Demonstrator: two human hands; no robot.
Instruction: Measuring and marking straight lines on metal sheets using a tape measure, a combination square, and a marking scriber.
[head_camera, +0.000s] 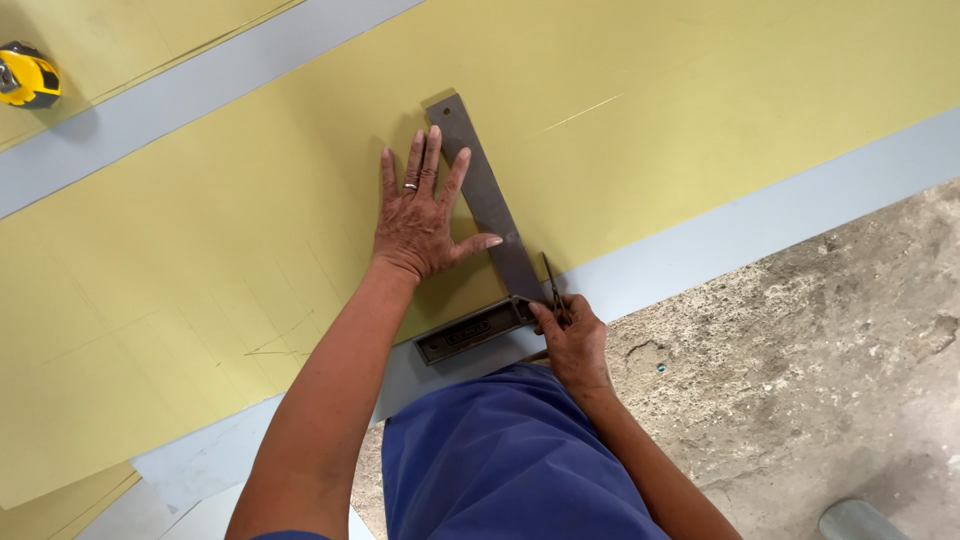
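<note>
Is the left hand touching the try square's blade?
Touching. The head view shows the left hand spread flat on the yellow sheet, its thumb and fingers lying against the try square blade.

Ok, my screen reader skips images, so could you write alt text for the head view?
Left hand presses a metal square flat on a yellow sheet, while the right hand holds a thin marking tool against its blade. A yellow tape measure lies far left.

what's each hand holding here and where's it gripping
The right hand pinches a thin dark marking tool at its lower end. The left hand holds nothing; it presses flat on the metal square.
</note>
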